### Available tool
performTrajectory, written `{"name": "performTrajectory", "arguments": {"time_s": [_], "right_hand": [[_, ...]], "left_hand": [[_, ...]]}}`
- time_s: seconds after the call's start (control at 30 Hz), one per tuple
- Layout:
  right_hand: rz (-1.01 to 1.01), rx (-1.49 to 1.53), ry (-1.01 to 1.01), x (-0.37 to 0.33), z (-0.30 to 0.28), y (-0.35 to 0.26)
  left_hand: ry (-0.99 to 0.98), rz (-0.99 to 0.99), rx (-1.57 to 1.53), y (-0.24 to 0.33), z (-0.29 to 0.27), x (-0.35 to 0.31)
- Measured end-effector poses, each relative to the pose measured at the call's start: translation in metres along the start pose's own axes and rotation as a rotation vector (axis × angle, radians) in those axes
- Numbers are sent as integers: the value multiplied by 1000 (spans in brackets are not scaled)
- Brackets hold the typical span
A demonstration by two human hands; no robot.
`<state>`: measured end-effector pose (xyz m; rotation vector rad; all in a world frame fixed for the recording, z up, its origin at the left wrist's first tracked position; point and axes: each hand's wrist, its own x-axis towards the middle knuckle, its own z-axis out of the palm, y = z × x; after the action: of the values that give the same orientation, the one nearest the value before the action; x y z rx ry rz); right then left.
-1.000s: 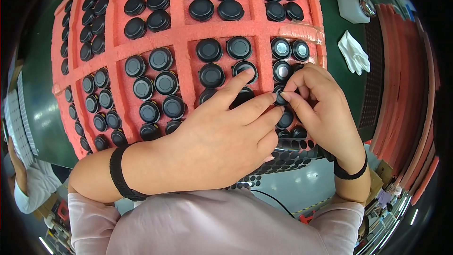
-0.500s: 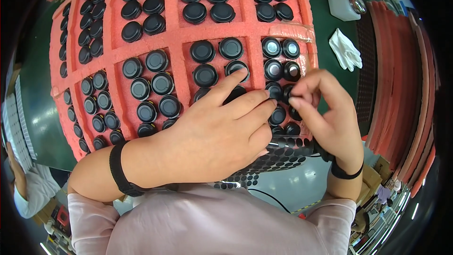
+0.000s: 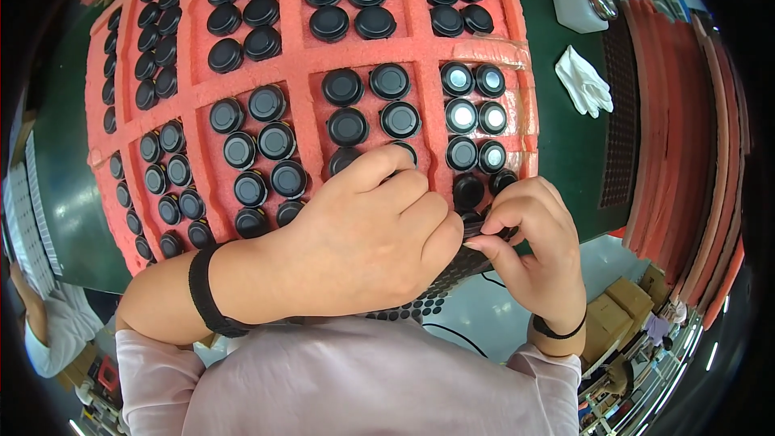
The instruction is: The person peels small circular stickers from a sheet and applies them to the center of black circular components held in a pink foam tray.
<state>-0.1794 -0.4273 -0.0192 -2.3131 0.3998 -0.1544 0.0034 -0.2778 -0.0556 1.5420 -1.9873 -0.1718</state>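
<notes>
A pink foam tray holds black round caps in its compartments. In the right front compartment, several caps have silvery shiny centres. Over the front edge, my left hand has its fingers curled closed on a sheet of black round dots, mostly hidden beneath it. My right hand pinches thumb and forefinger together beside the left fingertips, at a small dark piece; I cannot make out whether it is the sheet's edge or a loose dot. Dark caps lie just beyond the fingers.
On the green table to the right lie a white glove and a white container with a metal top. Pink foam sheets stand stacked farther right. Cardboard boxes are on the floor. A co-worker's sleeve shows at left.
Both hands have drawn back toward me from the caps, and my left forefinger has curled in from a cap. Third-row caps at right, earlier dark or covered, now show shiny centres.
</notes>
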Motion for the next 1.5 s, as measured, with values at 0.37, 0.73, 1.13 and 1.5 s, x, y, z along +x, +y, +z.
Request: {"name": "performTrajectory", "arguments": {"time_s": [0.37, 0.73, 1.13, 1.5], "right_hand": [[-252, -144, 75, 5, -10, 10], [349, 294, -44, 34, -27, 41], [285, 143, -52, 36, -21, 41], [318, 146, -18, 36, -18, 38]], "left_hand": [[-98, -154, -157, -3, -5, 1], [-286, -15, -113, 8, -7, 27], [-207, 51, 39, 2, 15, 29], [-196, 69, 66, 1, 15, 29]]}}
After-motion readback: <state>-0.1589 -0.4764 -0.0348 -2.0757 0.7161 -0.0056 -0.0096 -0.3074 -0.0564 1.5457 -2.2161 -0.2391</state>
